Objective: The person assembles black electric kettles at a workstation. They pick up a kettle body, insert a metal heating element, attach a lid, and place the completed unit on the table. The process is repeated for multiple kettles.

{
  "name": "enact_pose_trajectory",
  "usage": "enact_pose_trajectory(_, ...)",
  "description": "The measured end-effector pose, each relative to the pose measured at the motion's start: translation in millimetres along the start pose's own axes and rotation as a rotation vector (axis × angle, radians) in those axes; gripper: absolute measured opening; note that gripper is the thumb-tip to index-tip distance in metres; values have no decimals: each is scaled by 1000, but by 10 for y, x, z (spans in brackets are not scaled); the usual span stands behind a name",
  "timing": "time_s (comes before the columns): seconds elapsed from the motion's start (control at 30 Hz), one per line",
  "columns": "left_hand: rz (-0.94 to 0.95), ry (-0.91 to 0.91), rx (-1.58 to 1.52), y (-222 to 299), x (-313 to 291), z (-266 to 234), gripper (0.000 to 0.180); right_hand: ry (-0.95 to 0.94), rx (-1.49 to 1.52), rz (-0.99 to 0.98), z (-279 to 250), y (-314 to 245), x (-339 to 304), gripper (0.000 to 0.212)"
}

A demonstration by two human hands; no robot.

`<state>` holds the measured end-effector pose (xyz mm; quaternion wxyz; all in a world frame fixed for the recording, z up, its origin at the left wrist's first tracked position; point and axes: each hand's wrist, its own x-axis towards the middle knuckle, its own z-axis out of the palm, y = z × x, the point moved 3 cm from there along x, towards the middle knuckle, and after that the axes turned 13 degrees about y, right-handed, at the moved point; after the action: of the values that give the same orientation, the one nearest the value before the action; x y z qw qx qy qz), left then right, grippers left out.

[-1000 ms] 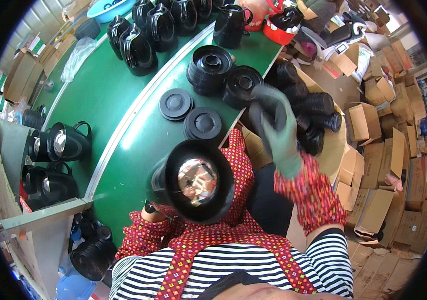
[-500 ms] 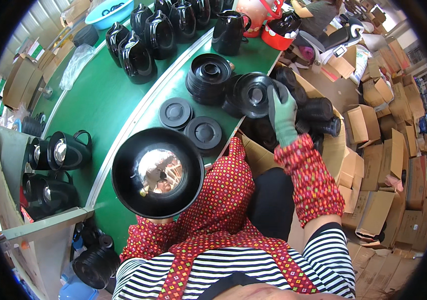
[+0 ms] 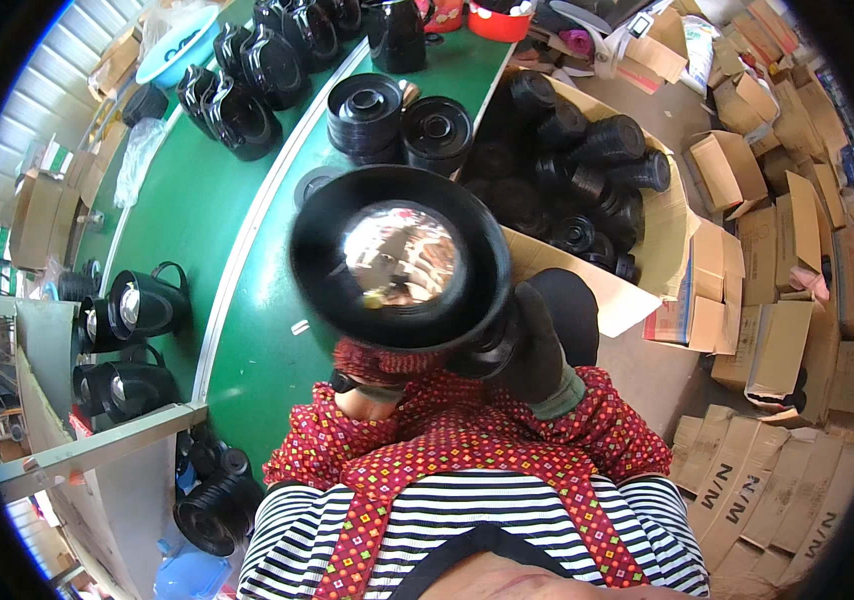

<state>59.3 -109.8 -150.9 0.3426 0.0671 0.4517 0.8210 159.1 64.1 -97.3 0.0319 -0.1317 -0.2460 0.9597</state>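
A black jug body [image 3: 312, 260] with a mirror-like inner lining is tilted toward me, its wide round opening facing up. My left hand [image 3: 377, 372], in a reddish knit glove, grips it from underneath; the jug hides most of the fingers. On the jug's lower right side, my right hand [image 3: 535, 352], in a dark glove with a green-grey cuff, closes on a black round plastic part [image 3: 487, 352]. That part sits against or just behind the jug; I cannot tell whether they touch. Stacks of black round plastic parts [image 3: 365, 105] stand on the green table [image 3: 257, 335] beyond.
Several glossy black jugs [image 3: 265, 70] stand at the far side, near a light blue basin [image 3: 179, 48]. More jugs [image 3: 152, 302] lie at the left. An open cardboard box [image 3: 672, 240] right of the table holds many black round parts. Cartons [image 3: 762, 340] cover the right side.
My right hand has come from the stacked round parts back toward my body, bringing a black round part to the jug. The jug has shifted right and up in view, which has itself turned.
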Motion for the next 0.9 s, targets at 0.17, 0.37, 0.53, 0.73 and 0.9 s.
enact_pose_trajectory(0.17, -17, -36, 59, -36, -25, 201, 66, -6, -539, -390, -235, 30, -70, 55)
enact_pose_trajectory(0.37, -13, -57, 130, 31, -63, 180, 65, 231, -489, -363, -181, -686, -307, 72)
enact_pose_trajectory(0.53, -36, -80, 146, 43, -114, 213, 64, 28, -930, -612, 393, -894, -329, 93)
enact_pose_trajectory(0.73, -74, -162, 137, 124, -90, 298, 64, -113, -1455, -773, 530, -904, -293, 97)
enact_pose_trajectory(0.9, -60, -187, 160, 164, -84, 289, 63, -178, -1438, -775, 488, -902, -286, 99)
